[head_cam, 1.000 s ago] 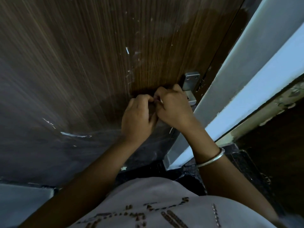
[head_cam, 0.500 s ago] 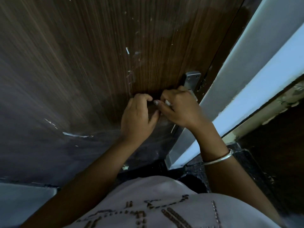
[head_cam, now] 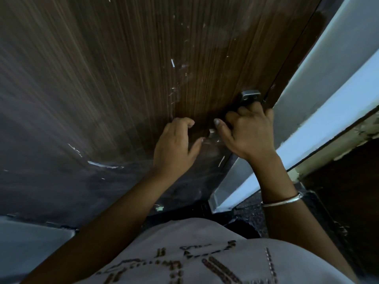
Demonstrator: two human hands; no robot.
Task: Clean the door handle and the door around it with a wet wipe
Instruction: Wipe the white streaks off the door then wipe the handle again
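Observation:
The dark wood-grain door (head_cam: 123, 89) fills the view, with white scratches and smears near its right edge. A grey metal door handle (head_cam: 250, 96) with its plate sits at that edge. My right hand (head_cam: 249, 133) is right under the plate, and its fingers curl round the lower part of the handle. A small pale bit (head_cam: 212, 132) shows just left of its thumb; I cannot tell whether it is the wet wipe or metal. My left hand (head_cam: 174, 145) hovers beside it on the door, fingers loosely curled, thumb stretched toward the pale bit, holding nothing.
A white door frame (head_cam: 320, 99) runs diagonally along the door's right side. Dark speckled floor (head_cam: 252, 208) lies below it. A dark brown panel (head_cam: 348, 191) stands at the far right. A silver bangle (head_cam: 283, 201) is on my right wrist.
My hands were pressed together below the handle. The right hand has moved up and right onto the handle, and the left hand has loosened and stayed, leaving a gap between them.

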